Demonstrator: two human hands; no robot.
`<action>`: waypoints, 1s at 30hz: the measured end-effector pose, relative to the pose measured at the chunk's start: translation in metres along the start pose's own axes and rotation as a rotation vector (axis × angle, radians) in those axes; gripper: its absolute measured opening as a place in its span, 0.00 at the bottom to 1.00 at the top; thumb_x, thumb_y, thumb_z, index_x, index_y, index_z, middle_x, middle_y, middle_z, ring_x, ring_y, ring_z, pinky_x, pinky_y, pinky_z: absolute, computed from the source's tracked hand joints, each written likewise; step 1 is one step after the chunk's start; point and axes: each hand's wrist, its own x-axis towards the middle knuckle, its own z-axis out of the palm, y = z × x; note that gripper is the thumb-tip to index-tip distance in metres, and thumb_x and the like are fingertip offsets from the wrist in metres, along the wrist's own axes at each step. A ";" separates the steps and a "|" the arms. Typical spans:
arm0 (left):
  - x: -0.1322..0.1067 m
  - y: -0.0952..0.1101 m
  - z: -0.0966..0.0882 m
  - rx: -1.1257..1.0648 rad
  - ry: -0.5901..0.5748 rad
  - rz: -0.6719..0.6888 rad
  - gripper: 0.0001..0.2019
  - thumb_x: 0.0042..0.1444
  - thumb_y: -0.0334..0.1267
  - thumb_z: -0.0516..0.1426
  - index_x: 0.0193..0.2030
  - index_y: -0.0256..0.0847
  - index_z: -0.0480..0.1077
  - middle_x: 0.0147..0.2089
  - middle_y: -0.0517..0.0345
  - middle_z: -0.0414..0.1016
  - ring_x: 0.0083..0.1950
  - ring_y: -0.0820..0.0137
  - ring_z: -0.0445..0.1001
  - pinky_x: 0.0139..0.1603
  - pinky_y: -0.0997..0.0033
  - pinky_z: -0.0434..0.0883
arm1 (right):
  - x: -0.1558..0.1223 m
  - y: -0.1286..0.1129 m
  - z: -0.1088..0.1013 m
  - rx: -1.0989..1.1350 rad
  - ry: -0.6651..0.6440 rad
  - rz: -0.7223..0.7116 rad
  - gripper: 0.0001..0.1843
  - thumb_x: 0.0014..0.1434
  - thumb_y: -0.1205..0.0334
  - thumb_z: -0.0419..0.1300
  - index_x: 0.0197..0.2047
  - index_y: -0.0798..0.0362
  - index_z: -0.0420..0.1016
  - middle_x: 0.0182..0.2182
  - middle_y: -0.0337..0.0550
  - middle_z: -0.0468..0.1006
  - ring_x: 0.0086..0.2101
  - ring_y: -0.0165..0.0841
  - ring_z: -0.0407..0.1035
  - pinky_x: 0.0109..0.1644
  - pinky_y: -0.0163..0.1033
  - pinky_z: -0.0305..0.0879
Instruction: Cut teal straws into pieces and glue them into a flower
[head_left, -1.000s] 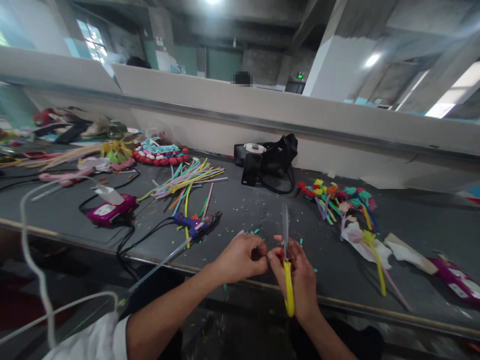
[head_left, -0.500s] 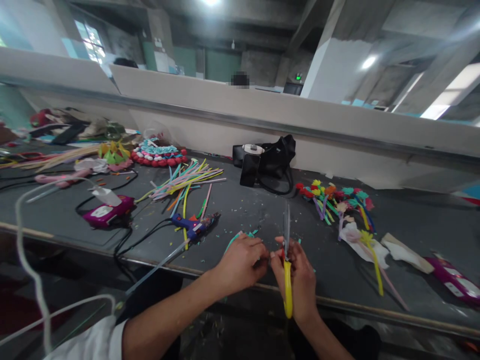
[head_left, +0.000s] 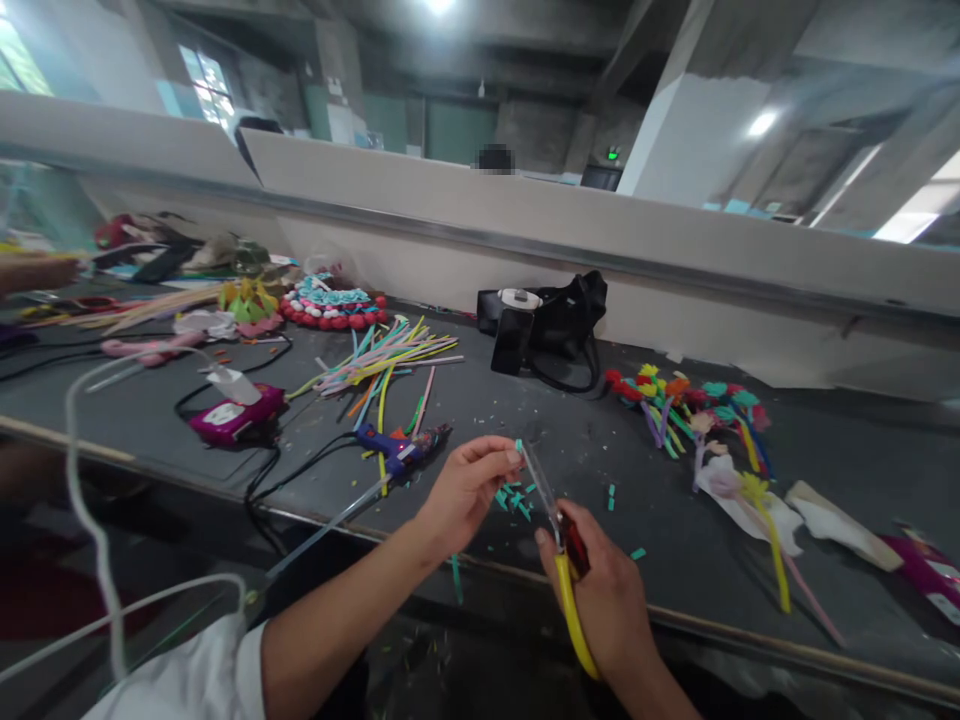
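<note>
My left hand [head_left: 469, 490] is closed in a pinch on a thin teal strip [head_left: 519, 446]. Its short end sticks out past the fingertips, and a longer tail hangs below the hand by the table edge. My right hand [head_left: 604, 580] grips scissors [head_left: 566, 590] with yellow and red handles. The blades point up and left, their tips close to the end of the strip; whether they touch it I cannot tell. Small teal cuttings [head_left: 516, 498] lie on the dark table under the blades, with a few more to the right.
A blue glue gun [head_left: 394, 448] with its cord lies left of my hands. Behind it is a pile of coloured strips [head_left: 390, 360]. A black bag [head_left: 559, 325] stands against the partition. Craft flowers [head_left: 682, 400] lie right. At far left is another person's hand [head_left: 34, 272].
My left hand has risen and now holds the strip's end up by the blades. The scissors have tilted left. More teal cuttings show on the table.
</note>
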 end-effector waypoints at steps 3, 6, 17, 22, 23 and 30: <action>0.000 -0.002 -0.001 -0.087 -0.007 -0.004 0.06 0.45 0.32 0.66 0.31 0.36 0.76 0.30 0.59 0.74 0.30 0.77 0.69 0.36 0.77 0.65 | -0.003 0.001 -0.001 -0.053 -0.020 -0.004 0.16 0.61 0.52 0.55 0.48 0.50 0.72 0.36 0.41 0.81 0.33 0.34 0.77 0.36 0.36 0.71; -0.001 -0.004 -0.001 -0.098 -0.042 0.020 0.04 0.47 0.32 0.66 0.31 0.36 0.76 0.30 0.59 0.74 0.31 0.77 0.69 0.37 0.76 0.66 | -0.003 0.001 -0.002 -0.083 -0.014 -0.002 0.17 0.61 0.51 0.54 0.48 0.51 0.73 0.35 0.41 0.82 0.32 0.34 0.77 0.35 0.36 0.71; -0.004 -0.005 0.003 -0.066 -0.031 -0.039 0.06 0.45 0.34 0.67 0.29 0.36 0.75 0.26 0.61 0.71 0.29 0.76 0.67 0.35 0.74 0.64 | 0.000 -0.001 -0.003 -0.109 -0.022 -0.031 0.15 0.61 0.54 0.54 0.47 0.50 0.73 0.34 0.39 0.82 0.31 0.34 0.78 0.33 0.34 0.69; -0.004 -0.006 0.003 -0.052 -0.015 -0.049 0.06 0.45 0.34 0.66 0.29 0.36 0.74 0.26 0.61 0.70 0.29 0.76 0.67 0.34 0.74 0.63 | -0.002 0.001 -0.001 -0.107 -0.052 -0.031 0.15 0.62 0.54 0.53 0.46 0.51 0.73 0.31 0.39 0.81 0.29 0.33 0.77 0.32 0.34 0.67; -0.004 -0.006 0.003 -0.056 -0.011 -0.050 0.06 0.45 0.34 0.66 0.29 0.36 0.74 0.26 0.61 0.70 0.29 0.76 0.66 0.34 0.74 0.63 | -0.002 0.001 -0.001 -0.099 -0.056 -0.033 0.15 0.62 0.54 0.52 0.47 0.51 0.73 0.32 0.40 0.82 0.30 0.33 0.77 0.33 0.34 0.67; -0.005 -0.007 0.005 -0.063 -0.007 -0.043 0.07 0.44 0.34 0.67 0.29 0.37 0.74 0.26 0.61 0.70 0.29 0.76 0.66 0.34 0.74 0.62 | -0.003 -0.005 0.001 -0.022 -0.122 0.048 0.11 0.63 0.57 0.51 0.42 0.49 0.73 0.22 0.33 0.74 0.20 0.28 0.69 0.27 0.31 0.62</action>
